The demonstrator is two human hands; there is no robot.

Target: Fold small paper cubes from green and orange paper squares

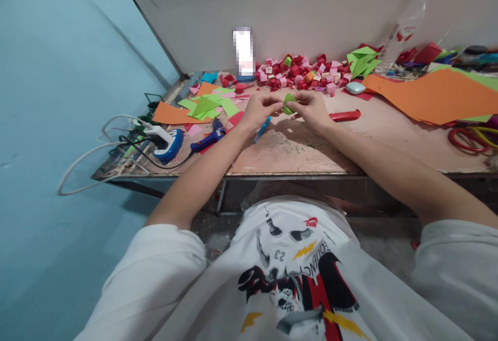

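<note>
Both my hands meet over the middle of the worktable (295,149), pinching a small folded piece of green paper (288,103) between them. My left hand (261,110) grips its left side with curled fingers; a blue pen (262,129) juts out under that hand, and I cannot tell whether the hand holds it. My right hand (311,109) closes on the paper's right side. Behind the hands lies a heap of small red and pink paper cubes (303,74).
A red cutter (344,116) lies right of my hands. Orange sheets (436,96) cover the right side, with red scissors (465,139) at the edge. Left are green and orange paper scraps (204,107), a blue glue gun (208,138) and a power strip (165,141) with cables. A clear bottle (404,27) stands at the back.
</note>
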